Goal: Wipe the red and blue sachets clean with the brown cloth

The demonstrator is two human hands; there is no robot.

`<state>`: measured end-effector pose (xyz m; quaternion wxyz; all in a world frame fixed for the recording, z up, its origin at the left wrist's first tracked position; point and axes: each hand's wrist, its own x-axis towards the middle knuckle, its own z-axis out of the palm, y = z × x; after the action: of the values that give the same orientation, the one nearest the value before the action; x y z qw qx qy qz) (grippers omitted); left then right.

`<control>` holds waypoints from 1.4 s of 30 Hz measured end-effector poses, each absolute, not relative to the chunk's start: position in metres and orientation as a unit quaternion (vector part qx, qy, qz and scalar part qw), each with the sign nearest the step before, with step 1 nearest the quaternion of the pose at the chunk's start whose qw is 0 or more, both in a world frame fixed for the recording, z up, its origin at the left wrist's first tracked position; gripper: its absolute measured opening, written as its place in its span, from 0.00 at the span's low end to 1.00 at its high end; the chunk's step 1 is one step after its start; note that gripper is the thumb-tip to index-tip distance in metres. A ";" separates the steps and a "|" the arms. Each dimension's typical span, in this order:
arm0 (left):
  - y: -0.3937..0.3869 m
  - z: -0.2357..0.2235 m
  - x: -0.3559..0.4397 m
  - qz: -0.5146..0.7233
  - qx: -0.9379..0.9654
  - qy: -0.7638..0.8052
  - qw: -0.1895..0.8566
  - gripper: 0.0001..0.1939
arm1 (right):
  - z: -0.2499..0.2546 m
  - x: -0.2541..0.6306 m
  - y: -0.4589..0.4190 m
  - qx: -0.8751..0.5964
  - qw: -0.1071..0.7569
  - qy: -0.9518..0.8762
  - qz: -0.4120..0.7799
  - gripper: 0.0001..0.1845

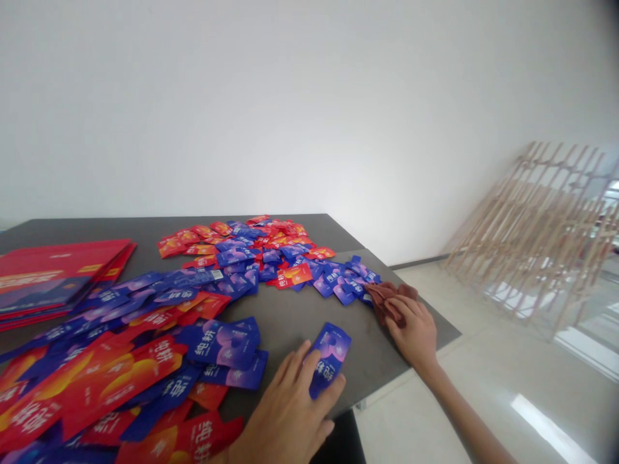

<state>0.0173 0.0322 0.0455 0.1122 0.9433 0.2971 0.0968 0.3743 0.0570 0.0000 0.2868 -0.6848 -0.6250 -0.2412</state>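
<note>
Near the front edge of the table, my left hand (293, 406) grips a blue and purple sachet (333, 348) between thumb and fingers. My right hand (412, 325) is closed on a crumpled brown cloth (380, 298), pressed to the tabletop by the right edge. Blue sachets (338, 283) lie just left of the cloth, close to it. To the left of my left hand spreads a large heap of red and blue sachets (222, 345), some overlapping.
A second pile of sachets (275, 238) lies farther back on the grey table (309, 322). Flat red and blue printed packages (53, 274) are stacked at the left. Beyond the right table edge, wooden lattice frames (541, 225) lean against the white wall.
</note>
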 end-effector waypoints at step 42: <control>0.101 0.150 -0.027 0.056 0.876 0.472 0.081 0.19 | -0.012 0.385 0.060 -0.676 0.281 -0.630 -0.261 0.17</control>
<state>-0.0270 0.1012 0.1500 0.0809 0.8763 0.4716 0.0556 0.3848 0.0598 -0.0121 0.2808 -0.6757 -0.6296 -0.2611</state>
